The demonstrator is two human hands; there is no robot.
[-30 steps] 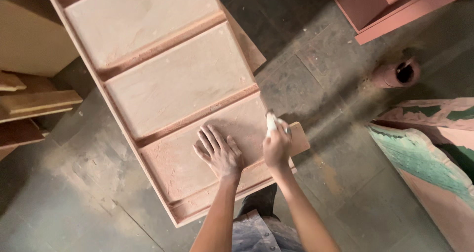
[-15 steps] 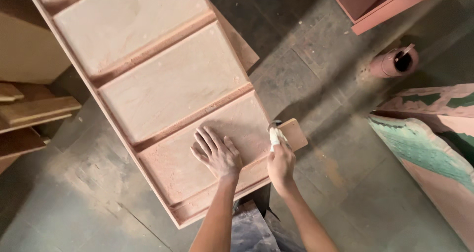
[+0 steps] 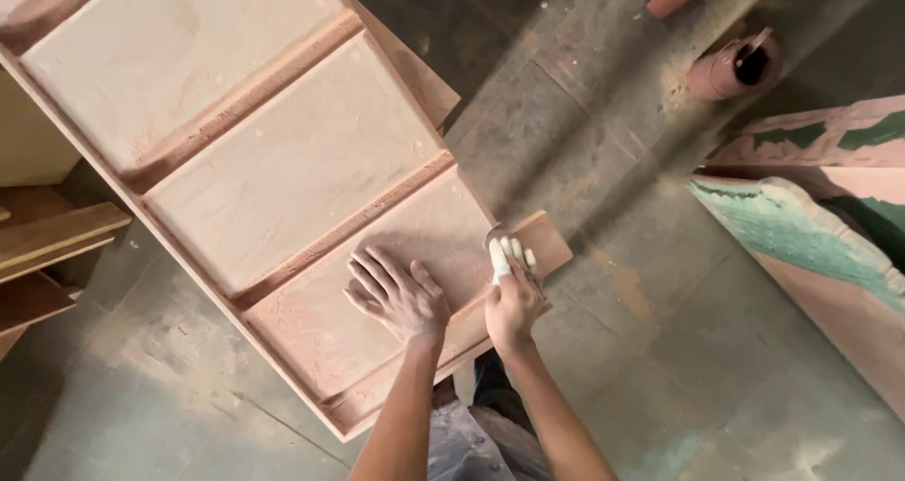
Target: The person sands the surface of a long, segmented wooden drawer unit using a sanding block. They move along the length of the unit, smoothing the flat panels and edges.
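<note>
A long reddish-brown wooden panel frame [image 3: 283, 170] with several recessed panels lies slanted across the floor. My left hand [image 3: 396, 292] rests flat, fingers spread, on the nearest recessed panel. My right hand [image 3: 514, 297] grips a small piece of sandpaper [image 3: 498, 239] and presses it against the frame's right edge rail, near the end corner. Some of its fingers are wrapped in white tape. The sandpaper is mostly hidden under the fingers.
A dusty concrete floor [image 3: 613, 160] surrounds the frame. A reddish can [image 3: 731, 66] stands at the upper right. Green-and-pink painted boards [image 3: 820, 236] lie at the right. Stacked wooden planks [image 3: 47, 245] sit at the left edge. My knees show below the frame.
My right hand has slid along the frame's right edge, down towards me then back up near the corner. My left hand stays flat on the panel. The camera view shifted slightly.
</note>
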